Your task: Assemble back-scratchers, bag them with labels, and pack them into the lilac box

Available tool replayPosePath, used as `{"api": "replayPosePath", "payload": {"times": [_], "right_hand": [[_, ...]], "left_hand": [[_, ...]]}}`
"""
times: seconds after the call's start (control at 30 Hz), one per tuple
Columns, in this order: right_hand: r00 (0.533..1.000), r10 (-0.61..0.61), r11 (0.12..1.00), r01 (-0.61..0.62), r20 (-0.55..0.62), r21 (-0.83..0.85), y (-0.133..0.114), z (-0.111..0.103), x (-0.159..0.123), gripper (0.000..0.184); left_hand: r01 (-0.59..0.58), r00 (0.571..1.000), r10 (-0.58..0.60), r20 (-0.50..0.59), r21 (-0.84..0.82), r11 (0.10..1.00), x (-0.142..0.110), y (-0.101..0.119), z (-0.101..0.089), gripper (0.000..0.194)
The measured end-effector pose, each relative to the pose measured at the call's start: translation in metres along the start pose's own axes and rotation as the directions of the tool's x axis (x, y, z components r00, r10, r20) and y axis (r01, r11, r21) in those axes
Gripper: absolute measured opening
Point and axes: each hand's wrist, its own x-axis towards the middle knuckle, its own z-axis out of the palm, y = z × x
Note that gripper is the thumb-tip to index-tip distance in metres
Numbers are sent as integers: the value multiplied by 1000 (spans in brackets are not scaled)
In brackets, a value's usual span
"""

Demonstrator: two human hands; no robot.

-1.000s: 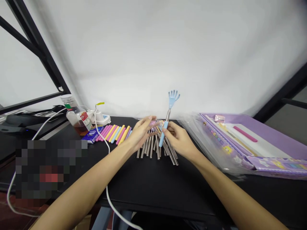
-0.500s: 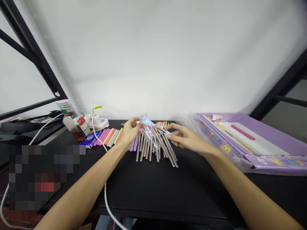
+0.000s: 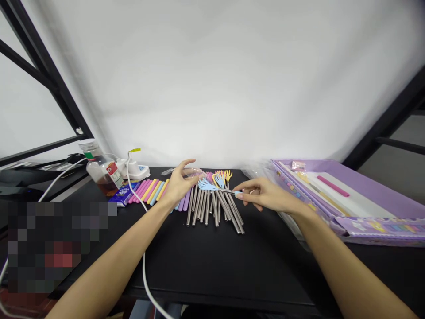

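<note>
A blue back scratcher [image 3: 212,186] with a small claw head lies almost level above a fan of several metal-handled scratchers [image 3: 212,208] on the black table [image 3: 212,261]. My right hand [image 3: 265,195] pinches its blue grip end. My left hand [image 3: 181,184] is at the claw end, fingers curled round a clear plastic sleeve [image 3: 192,173] next to the claw. Pink, yellow and blue claw heads [image 3: 221,176] of the other scratchers show behind.
A row of pink, yellow and blue grip tubes [image 3: 151,190] lies left of the pile. A bottle [image 3: 99,170], a blue packet [image 3: 122,195], a white power strip [image 3: 134,168] and its cable [image 3: 144,261] sit further left. A purple box with clear bags [image 3: 332,195] is at the right.
The blue scratcher swung from upright down to nearly level, claw pointing left. My right hand moved right along it; my left hand shifted left to the claw end and the clear sleeve.
</note>
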Motion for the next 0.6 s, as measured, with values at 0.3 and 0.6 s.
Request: {"api": "replayPosePath", "payload": {"times": [0.3, 0.6], "right_hand": [[995, -3, 996, -6, -102, -90, 0, -1, -1, 39], [999, 16, 993, -21, -45, -120, 1, -1, -2, 35]], "left_hand": [[-26, 998, 18, 58, 146, 989, 2, -1, -4, 65], [-64, 997, 75, -29, 276, 959, -1, 3, 0, 43]]}}
